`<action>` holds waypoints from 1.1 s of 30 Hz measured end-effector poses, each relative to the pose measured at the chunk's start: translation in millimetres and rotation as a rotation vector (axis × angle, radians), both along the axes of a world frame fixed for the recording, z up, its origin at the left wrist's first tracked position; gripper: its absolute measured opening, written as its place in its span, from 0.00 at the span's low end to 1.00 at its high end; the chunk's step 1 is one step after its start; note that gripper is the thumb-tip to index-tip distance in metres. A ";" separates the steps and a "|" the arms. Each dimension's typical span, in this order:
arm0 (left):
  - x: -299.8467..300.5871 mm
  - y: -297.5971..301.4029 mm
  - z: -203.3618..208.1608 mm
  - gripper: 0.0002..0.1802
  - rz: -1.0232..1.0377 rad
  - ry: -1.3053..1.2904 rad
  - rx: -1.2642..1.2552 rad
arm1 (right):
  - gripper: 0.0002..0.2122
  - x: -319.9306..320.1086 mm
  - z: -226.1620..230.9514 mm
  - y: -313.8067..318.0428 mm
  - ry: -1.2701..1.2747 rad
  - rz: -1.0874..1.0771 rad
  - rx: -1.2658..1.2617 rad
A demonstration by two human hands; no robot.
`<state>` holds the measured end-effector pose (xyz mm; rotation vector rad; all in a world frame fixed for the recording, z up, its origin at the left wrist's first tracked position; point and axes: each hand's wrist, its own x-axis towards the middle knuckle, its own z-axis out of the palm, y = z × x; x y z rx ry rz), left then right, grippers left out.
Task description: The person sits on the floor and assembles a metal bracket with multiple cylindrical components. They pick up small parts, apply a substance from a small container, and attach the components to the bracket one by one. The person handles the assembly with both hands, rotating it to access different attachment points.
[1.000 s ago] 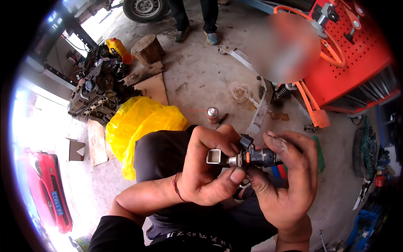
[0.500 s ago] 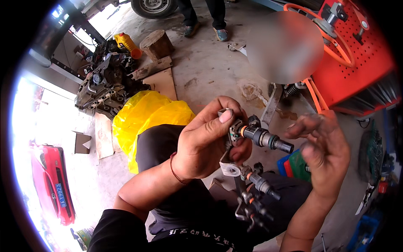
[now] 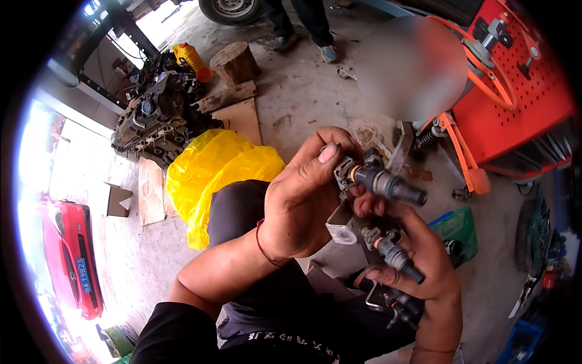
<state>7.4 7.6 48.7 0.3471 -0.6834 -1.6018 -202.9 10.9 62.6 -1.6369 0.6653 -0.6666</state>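
Note:
A fuel rail (image 3: 343, 233) with several black-and-grey injectors hangs slantwise in front of me, above my lap. My left hand (image 3: 297, 212) is closed on its upper end, thumb on top by the first injector (image 3: 388, 183). My right hand (image 3: 429, 258) is wrapped round the rail lower down, its thumb beside the second injector (image 3: 395, 255); its fingers are partly hidden behind the rail. A third injector (image 3: 403, 303) shows below that hand, blurred. Orange rings sit on the upper injectors, and a pale metal bracket sticks out between them.
A yellow plastic bag (image 3: 221, 164) lies beyond my left knee, near a dirty engine (image 3: 154, 121). Behind stand a wood stump (image 3: 234, 64) and a yellow bottle (image 3: 189, 59). At right are a green container (image 3: 464, 233) and a red perforated panel (image 3: 515, 115). A person's legs (image 3: 297, 24) stand ahead.
My right hand, earlier raised apart at the right with its fingers spread, has come in and down and closed on the rail. My left hand still grips the upper end, and the rail has shifted slightly.

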 end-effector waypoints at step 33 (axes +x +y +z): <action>41.4 0.8 -6.1 0.29 -0.018 -0.661 -0.185 | 0.27 5.9 34.4 21.4 0.156 -0.075 0.309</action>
